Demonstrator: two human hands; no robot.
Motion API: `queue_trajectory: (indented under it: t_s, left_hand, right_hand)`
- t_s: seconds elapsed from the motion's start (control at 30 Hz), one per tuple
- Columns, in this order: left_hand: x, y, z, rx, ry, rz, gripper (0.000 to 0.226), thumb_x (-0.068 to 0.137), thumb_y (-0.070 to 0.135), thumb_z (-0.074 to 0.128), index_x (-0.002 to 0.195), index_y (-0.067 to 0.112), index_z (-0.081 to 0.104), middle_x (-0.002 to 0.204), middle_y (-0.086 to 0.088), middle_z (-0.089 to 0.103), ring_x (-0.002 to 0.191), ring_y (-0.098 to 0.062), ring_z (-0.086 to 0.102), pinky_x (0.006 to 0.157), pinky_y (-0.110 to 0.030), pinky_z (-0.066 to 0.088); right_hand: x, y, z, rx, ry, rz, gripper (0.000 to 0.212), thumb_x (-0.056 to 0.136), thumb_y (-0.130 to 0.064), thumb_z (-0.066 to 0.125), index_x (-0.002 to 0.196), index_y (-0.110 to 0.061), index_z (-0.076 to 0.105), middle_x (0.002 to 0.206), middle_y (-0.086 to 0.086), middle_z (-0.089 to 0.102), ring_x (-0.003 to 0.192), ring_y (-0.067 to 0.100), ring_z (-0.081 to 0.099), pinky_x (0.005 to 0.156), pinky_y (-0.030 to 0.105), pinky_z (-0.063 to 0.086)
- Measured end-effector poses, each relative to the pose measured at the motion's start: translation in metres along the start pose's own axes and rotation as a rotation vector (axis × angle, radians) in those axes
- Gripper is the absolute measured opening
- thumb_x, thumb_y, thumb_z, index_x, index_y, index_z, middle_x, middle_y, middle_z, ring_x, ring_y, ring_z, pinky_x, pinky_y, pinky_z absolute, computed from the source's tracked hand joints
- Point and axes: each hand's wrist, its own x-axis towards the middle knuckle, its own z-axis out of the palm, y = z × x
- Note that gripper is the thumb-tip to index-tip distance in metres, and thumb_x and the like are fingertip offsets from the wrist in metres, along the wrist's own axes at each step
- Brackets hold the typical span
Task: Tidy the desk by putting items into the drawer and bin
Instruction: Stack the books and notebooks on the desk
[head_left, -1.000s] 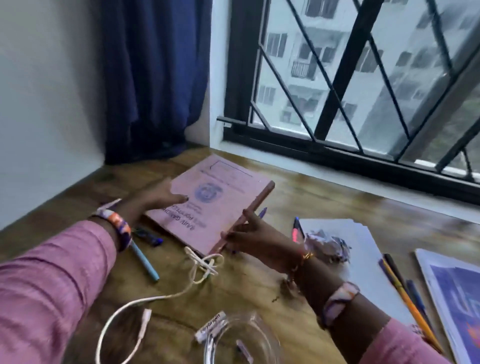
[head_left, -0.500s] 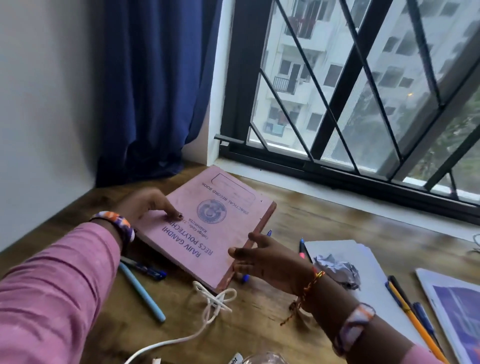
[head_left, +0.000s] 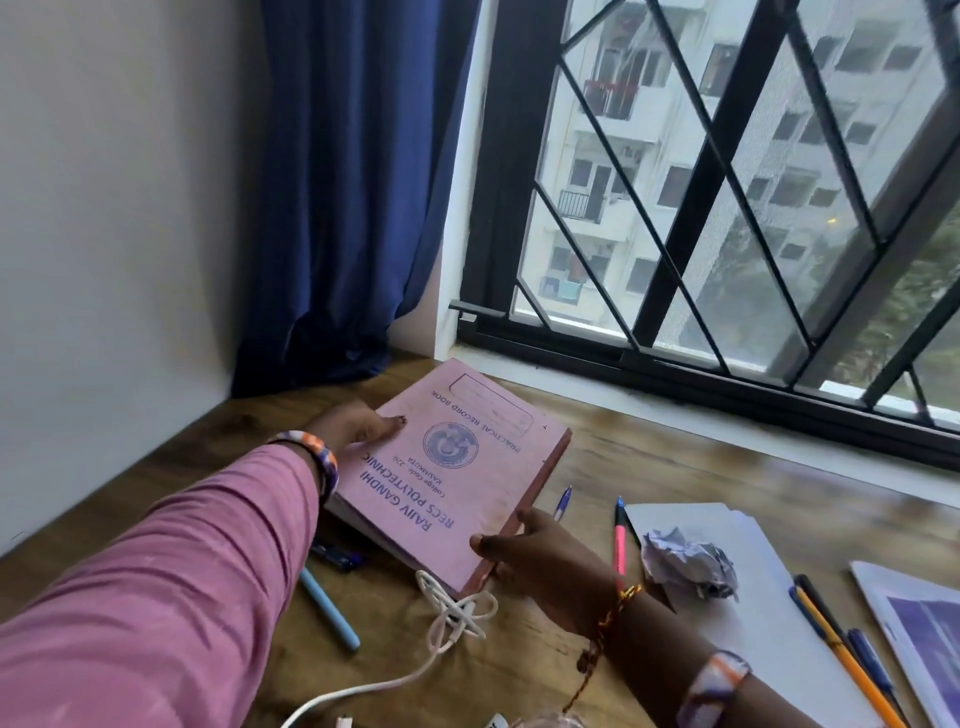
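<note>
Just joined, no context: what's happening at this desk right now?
A person is handling a pink practical record book on the wooden desk. The left hand presses on its cover near the far edge; the right hand grips its spine edge. The book's near corner lies beside a knotted white cable. Pens, a crumpled paper ball and loose sheets lie around, not yet put away.
</note>
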Motion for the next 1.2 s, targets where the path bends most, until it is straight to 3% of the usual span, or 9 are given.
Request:
queue_trajectory:
  t_s: [0.2,0.43,0.5,0.6,0.73,0.8,0.9,1.0,1.2]
  left_hand:
    - [0.004,0.004,-0.001,0.005,0.043,-0.022,0.058,0.096,0.043,0.039,0.131,-0.003,0.048,0.141,-0.015,0.044,0.129,-0.03,0.042,0.104,-0.034,0.031]
    - [-0.032,0.017,-0.026,0.049,0.404,0.175,0.042,0.094,0.043,0.042,0.097,0.007,0.064,0.104,-0.017,0.067,0.098,-0.034,0.063,0.085,-0.038,0.05]
    - [-0.065,0.047,-0.05,0.206,0.641,0.342,0.04,0.094,0.046,0.039,0.08,0.014,0.058,0.089,-0.012,0.067,0.083,-0.032,0.063,0.073,-0.035,0.047]
    - [-0.128,0.088,-0.076,0.34,0.881,0.597,0.037,0.094,0.048,0.04,0.083,0.018,0.058,0.073,-0.002,0.062,0.066,-0.022,0.057,0.06,-0.029,0.041]
    - [-0.209,0.138,-0.079,0.493,0.974,1.047,0.043,0.087,0.058,0.044,0.092,0.023,0.067,0.074,0.0,0.068,0.069,-0.022,0.064,0.068,-0.034,0.052]
    - [-0.246,0.164,-0.064,0.546,0.936,1.241,0.049,0.084,0.062,0.04,0.091,0.023,0.067,0.076,-0.002,0.068,0.074,-0.026,0.065,0.069,-0.034,0.05]
    - [-0.288,0.199,-0.026,0.562,0.913,1.441,0.052,0.083,0.062,0.035,0.087,0.022,0.068,0.075,-0.003,0.068,0.076,-0.028,0.065,0.079,-0.038,0.051]
    - [-0.321,0.23,0.028,0.557,0.887,1.512,0.048,0.085,0.061,0.034,0.088,0.024,0.065,0.081,0.0,0.069,0.083,-0.023,0.066,0.085,-0.043,0.051]
    - [-0.382,0.254,0.145,0.21,0.878,1.58,0.029,0.082,0.031,0.055,0.104,0.015,0.065,0.116,-0.008,0.063,0.108,-0.028,0.058,0.092,-0.038,0.043]
  right_hand:
    - [0.007,0.002,-0.003,0.01,0.042,-0.034,0.023,0.089,0.004,0.054,0.108,-0.009,0.055,0.087,0.005,0.067,0.054,0.003,0.063,0.046,0.016,0.047]
    - [-0.006,-0.005,-0.009,0.016,0.035,-0.061,0.024,0.087,0.001,0.059,0.11,-0.005,0.055,0.091,0.007,0.066,0.073,0.015,0.062,0.057,0.018,0.049]
    - [-0.022,-0.036,-0.016,-0.179,0.13,-0.283,0.029,0.087,-0.003,0.06,0.108,-0.021,0.051,0.095,-0.007,0.058,0.079,0.008,0.055,0.06,0.013,0.045]
    - [-0.05,-0.092,-0.04,-0.743,0.467,-0.79,0.068,0.084,-0.013,0.066,0.139,-0.018,0.028,0.133,-0.002,0.037,0.122,0.012,0.035,0.102,0.006,0.024]
    - [-0.098,-0.143,-0.081,-1.098,0.74,-0.969,0.101,0.08,-0.041,0.065,0.149,-0.02,-0.005,0.157,0.004,-0.015,0.144,0.022,-0.016,0.115,0.046,-0.002]
    - [-0.133,-0.152,-0.106,-1.237,0.8,-0.933,0.091,0.078,-0.053,0.058,0.149,-0.025,0.008,0.158,0.005,0.007,0.145,0.022,-0.003,0.114,0.052,0.0]
    - [-0.199,-0.149,-0.146,-1.278,0.86,-0.865,0.051,0.076,-0.043,0.063,0.121,-0.023,0.05,0.117,0.011,0.062,0.113,0.03,0.055,0.094,0.046,0.041]
    - [-0.262,-0.123,-0.186,-1.221,0.89,-0.761,0.043,0.067,-0.049,0.066,0.099,-0.021,0.062,0.093,0.009,0.069,0.089,0.032,0.065,0.07,0.037,0.05]
    - [-0.327,-0.06,-0.268,-1.023,1.092,-0.556,0.027,0.07,-0.038,0.068,0.089,-0.019,0.062,0.086,0.007,0.067,0.086,0.031,0.063,0.068,0.034,0.046]
